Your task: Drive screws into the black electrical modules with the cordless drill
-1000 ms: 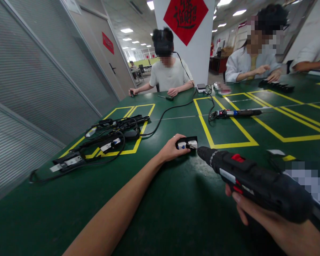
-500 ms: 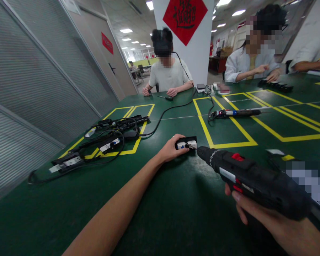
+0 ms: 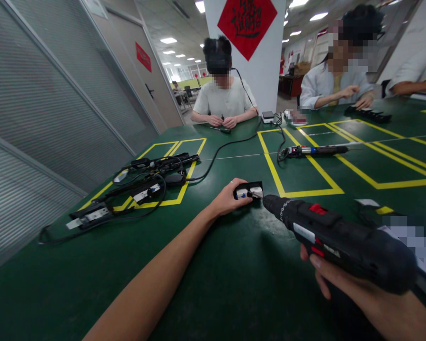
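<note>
My left hand [image 3: 230,199] is closed around a small black casing [image 3: 254,185] with a white and blue inside, holding it on the green table. My right hand [image 3: 344,279] grips a black cordless drill [image 3: 326,229] with red switches, fingers wrapped round its handle at the lower right. The drill points left, and its thin bit [image 3: 256,194] reaches over the casing's inner part. Whether the tip sits in a screw is too small to tell. Much of the drill's handle is dark and partly out of view.
Black casings with cables [image 3: 152,182] lie in a yellow-taped area at left. A pen-shaped electric tool [image 3: 312,150] rests beyond my hands at right. Across the table sit a person in a white T-shirt [image 3: 223,97] and another person in a pale shirt [image 3: 315,90]. A screwdriver [image 3: 225,130] lies before the first.
My hands, the drill and the casing have hardly moved. Across the table, the person in the white T-shirt has brought both hands together.
</note>
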{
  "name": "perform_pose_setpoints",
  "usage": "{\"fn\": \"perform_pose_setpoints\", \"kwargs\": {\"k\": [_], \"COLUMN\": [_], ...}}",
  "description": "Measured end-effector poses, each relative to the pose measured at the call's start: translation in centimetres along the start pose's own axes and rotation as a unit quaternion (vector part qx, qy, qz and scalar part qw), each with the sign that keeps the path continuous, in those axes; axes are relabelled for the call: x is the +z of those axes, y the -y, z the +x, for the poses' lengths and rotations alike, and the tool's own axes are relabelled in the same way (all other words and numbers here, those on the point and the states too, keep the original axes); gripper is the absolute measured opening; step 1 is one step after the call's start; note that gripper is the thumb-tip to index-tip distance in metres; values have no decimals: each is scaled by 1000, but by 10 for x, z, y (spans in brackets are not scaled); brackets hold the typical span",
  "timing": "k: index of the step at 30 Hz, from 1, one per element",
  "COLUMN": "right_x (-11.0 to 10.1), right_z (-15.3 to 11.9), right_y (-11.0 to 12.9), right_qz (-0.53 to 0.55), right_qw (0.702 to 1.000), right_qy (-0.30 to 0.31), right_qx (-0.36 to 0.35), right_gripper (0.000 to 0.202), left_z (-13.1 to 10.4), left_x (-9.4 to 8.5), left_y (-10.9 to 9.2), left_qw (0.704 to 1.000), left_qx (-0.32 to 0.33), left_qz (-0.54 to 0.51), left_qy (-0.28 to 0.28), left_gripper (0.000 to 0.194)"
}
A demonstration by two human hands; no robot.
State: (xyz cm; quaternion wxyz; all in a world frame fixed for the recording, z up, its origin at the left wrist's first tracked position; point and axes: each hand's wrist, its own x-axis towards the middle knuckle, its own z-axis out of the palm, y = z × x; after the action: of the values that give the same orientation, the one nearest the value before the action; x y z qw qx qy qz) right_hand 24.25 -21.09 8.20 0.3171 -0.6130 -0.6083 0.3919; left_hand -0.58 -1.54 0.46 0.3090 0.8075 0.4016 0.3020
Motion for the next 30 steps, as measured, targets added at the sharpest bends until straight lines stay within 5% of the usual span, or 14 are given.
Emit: {"fn": "perform_pose_setpoints", "kwargs": {"k": [30], "right_x": [0], "right_z": [3], "right_y": [-8], "right_qz": [13], "right_qw": [1000], "right_qy": [-5], "right_qx": [1], "right_gripper": [35], "left_z": [-1], "left_x": [-4], "left_y": [4], "left_qw": [1000], "left_qx": [22], "left_qz": [0], "left_qy": [21], "left_gripper": [49]}}
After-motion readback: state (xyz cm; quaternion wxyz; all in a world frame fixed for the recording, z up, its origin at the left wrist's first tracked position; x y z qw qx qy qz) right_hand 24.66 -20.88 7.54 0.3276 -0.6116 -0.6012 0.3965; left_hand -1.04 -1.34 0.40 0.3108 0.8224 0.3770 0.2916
